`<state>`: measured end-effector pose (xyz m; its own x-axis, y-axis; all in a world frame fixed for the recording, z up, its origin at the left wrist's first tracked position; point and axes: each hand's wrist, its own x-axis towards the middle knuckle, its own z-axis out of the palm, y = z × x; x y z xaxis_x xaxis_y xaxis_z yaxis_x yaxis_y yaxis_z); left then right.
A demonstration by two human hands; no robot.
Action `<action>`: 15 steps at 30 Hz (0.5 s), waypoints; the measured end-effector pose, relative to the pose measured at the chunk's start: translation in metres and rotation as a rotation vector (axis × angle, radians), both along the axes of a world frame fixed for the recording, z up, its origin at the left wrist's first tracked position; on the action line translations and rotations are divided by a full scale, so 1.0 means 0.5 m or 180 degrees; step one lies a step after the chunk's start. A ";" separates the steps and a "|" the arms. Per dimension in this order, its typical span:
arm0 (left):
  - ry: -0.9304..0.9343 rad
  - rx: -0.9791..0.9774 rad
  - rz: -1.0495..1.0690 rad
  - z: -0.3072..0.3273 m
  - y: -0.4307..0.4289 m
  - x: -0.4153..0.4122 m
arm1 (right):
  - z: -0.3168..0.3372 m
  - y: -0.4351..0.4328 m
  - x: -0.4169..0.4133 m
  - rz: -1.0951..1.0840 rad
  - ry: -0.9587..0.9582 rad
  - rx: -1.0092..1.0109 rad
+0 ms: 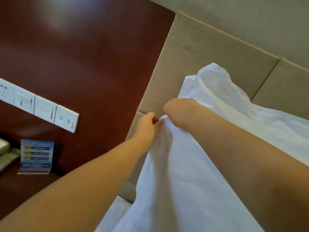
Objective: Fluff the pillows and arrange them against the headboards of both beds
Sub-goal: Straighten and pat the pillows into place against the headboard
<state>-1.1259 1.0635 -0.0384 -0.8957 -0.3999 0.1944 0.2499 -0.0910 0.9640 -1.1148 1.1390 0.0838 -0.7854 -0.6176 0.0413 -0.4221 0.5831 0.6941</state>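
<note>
You are in the fluffing and placing step at one bed: the white pillow [192,173] stands between your forearms, its top corner leaning on the beige headboard [200,52]. Your left hand [147,124] is clenched on a pinch of the pillowcase at the pillow's near corner, just left of centre. Your right hand [175,109] is curled over the fabric at about one o'clock from the left one; its fingers are hidden, so I cannot tell whether it grips or only presses.

The pillow runs from six o'clock up toward one o'clock, and a loose end of the case flops limp at the top. The cloth looks thin, soft cotton, wrinkled and slack where no filling backs it, so I judge the filling has slumped away from that corner.

Next, I'd say, you need to pull the corners taut, shake the filling toward the slack end, then set the pillow upright and square against the headboard. The headboard is padded, with a fine woven grain and a seam between panels at two o'clock. At nine o'clock a glossy dark-red wood panel [83,56] carries hard white switch plates [45,108], with a blue card [36,155] on the desk below.
</note>
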 end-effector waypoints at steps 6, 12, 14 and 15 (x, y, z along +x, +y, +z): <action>0.0186 -0.0603 0.0701 -0.007 -0.030 0.048 | -0.065 -0.019 0.016 0.1231 0.0876 -0.0682; -0.0343 -0.0626 -0.0188 -0.042 -0.050 0.089 | -0.056 -0.030 0.036 0.0897 0.0556 -0.0903; -0.0493 -0.0658 -0.0470 -0.063 -0.037 0.100 | -0.059 -0.024 0.044 0.0930 0.0608 -0.0945; -0.0549 -0.0759 -0.0431 -0.066 -0.026 0.103 | -0.063 -0.025 0.053 0.0961 0.0592 -0.0915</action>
<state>-1.0744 1.0506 -0.0715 -0.9656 -0.2361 0.1090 0.0820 0.1213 0.9892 -1.0882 1.1266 0.0523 -0.5350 -0.7606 0.3677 -0.4863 0.6332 0.6022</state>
